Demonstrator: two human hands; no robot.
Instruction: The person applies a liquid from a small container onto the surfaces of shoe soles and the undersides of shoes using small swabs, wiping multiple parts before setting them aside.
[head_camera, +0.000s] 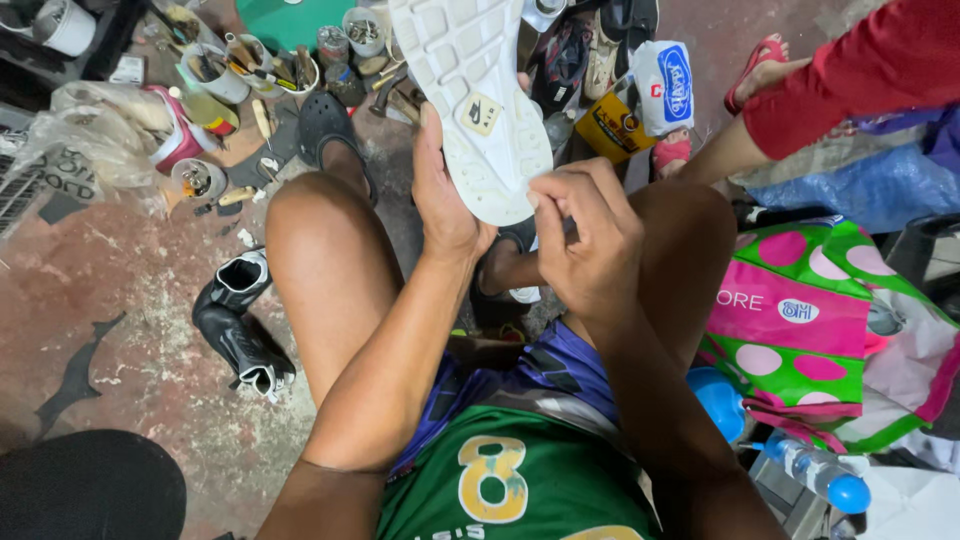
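I am watching two bare hands working on a white rubber-soled shoe (470, 95) turned sole-up above the knees.

The left hand (445, 200) is clasping the shoe's left edge, thumb lying along the ridged, moulded tread. The right hand (590, 240) is pinching closed at the rounded near end of the sole. A creased black leather boot (240, 325) is lying on the stained concrete floor (130, 300) at left; a glossy green-and-pink dotted bag (800, 320) is slumping at right.

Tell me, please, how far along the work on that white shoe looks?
Done: nothing provable; the sole looks clean and flat. In hand: the left hand holds the shoe sole-up while the right hand pinches at its heel edge. Left: a black boot lies untouched on the floor.
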